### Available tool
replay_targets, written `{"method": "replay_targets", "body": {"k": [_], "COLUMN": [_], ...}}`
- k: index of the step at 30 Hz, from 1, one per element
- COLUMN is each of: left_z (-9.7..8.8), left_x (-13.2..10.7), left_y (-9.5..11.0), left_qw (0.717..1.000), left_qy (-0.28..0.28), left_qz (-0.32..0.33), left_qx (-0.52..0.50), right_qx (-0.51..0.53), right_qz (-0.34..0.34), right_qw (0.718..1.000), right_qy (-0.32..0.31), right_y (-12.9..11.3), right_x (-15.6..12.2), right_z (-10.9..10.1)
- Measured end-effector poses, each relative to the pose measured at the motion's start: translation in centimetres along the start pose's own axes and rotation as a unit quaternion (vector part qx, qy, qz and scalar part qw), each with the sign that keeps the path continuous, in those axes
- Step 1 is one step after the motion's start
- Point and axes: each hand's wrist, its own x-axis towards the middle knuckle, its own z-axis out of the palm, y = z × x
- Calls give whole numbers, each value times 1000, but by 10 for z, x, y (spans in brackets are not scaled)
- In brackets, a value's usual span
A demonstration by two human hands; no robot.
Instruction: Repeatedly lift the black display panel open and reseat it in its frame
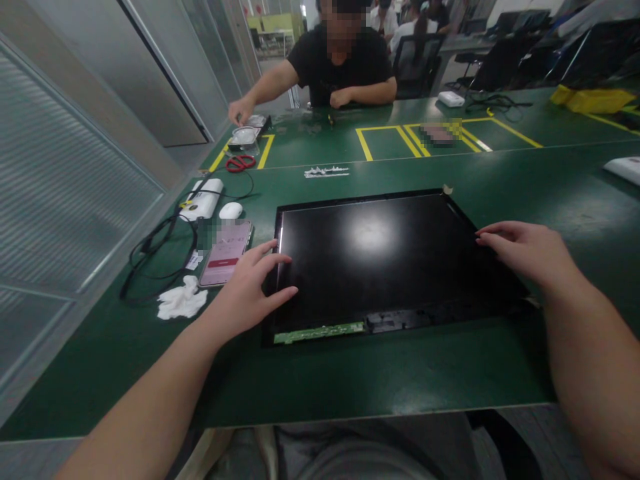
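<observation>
A flat black LCD display panel [370,253] lies face up on the green table in front of me. Along its near edge runs a narrow green circuit board [320,331]. My left hand [253,290] is at the panel's left side, fingers apart, with the fingertips and thumb over the frame's edge. At the right edge, my right hand [530,250] has its thumb and fingers pinched together on the panel's rim. A small piece of tape [447,190] sticks up at the far right corner.
Left of the panel lie a phone [227,253], a crumpled tissue [184,298], a white mouse-like case [231,211], a white box [203,199] and black cables [145,250]. Beyond are red-handled scissors [241,163] and white strips [326,172]. A person [345,73] sits opposite, handling small parts.
</observation>
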Motion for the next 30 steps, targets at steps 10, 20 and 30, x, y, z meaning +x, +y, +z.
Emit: {"method": "replay_targets", "body": {"k": [10,20,30], "left_z": [-8,-4,-5], "left_x": [-2,-3,-3], "left_y": [6,15,16], "left_qw": [974,967,966], "left_qy": [-112,-135,-137], "left_qz": [194,212,218], "left_qx": [-39,-37,-24], "right_qx": [1,14,4], "right_qz": [-5,-6,-7], "right_qw": [1000,1000,1000], "right_qy": [8,1,2], "right_y": [6,13,18], "right_x": [4,9,11], "right_z": [3,5,5]}}
